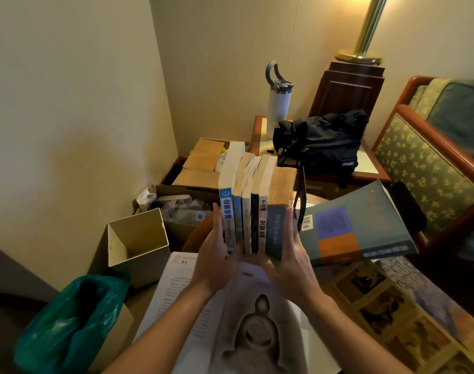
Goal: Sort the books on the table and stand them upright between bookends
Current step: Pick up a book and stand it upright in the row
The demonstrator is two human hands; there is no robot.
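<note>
Several books (253, 190) stand upright in a tight row with their spines toward me, above an open book showing a seated statue (246, 319). My left hand (215, 257) presses flat against the white-spined book at the row's left end. My right hand (291, 255) presses with straight fingers against the thick blue-grey book at the right end. A thin black bookend (303, 190) stands just right of the row. A large teal book (365, 225) lies tilted to the right of it. More large books (387, 309) lie flat at the lower right.
Open cardboard boxes (203, 163) sit behind the row, and a small open box (138, 238) stands to the left. A green plastic bag (68, 325) is at the lower left. A black bag (322, 141) and a white bottle (278, 101) rest on a side table, with an armchair (433, 163) at right.
</note>
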